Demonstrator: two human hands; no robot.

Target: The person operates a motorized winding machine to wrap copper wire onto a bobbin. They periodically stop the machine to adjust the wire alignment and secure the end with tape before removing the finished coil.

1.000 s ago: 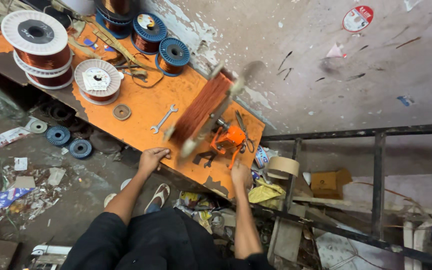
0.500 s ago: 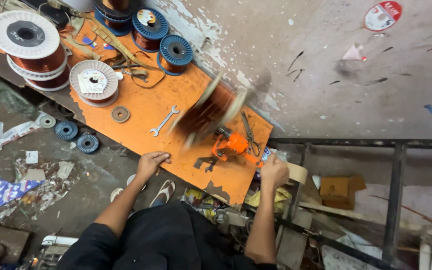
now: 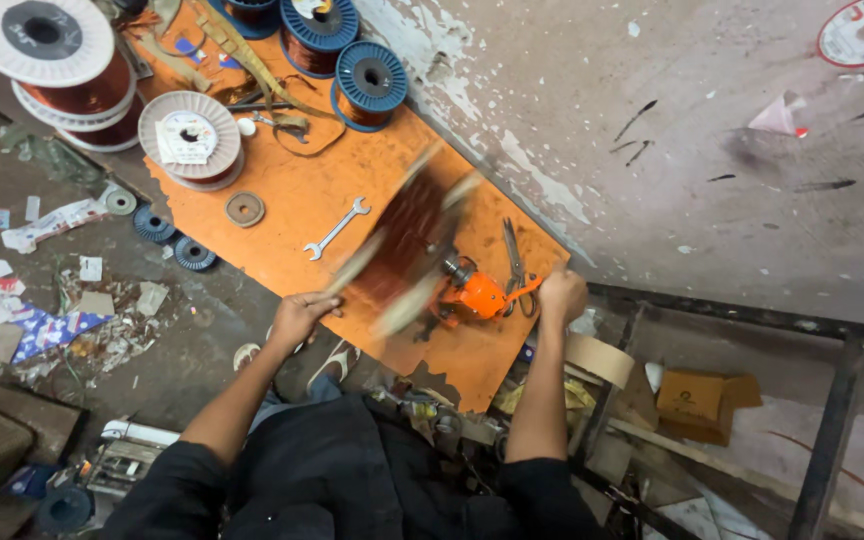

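Note:
An orange hand-cranked winding machine stands at the right end of an orange workbench. A copper wire coil on a flat former is motion-blurred on its shaft. My right hand is closed on the crank handle at the bench's right edge. My left hand rests on the bench's near edge beside the coil's lower end, fingers curled; I cannot tell whether it touches wire. A pair of scissors lies just behind the machine.
A spanner lies left of the coil. Blue spools and large white spools of copper wire stand at the back left. Small blue rings and paper scraps litter the floor. A tape roll and cardboard box sit right.
The coil has kept rotating, shown at a different angle each frame. My right hand has moved round with the crank. The view has shifted slightly; my left hand stays at the bench edge.

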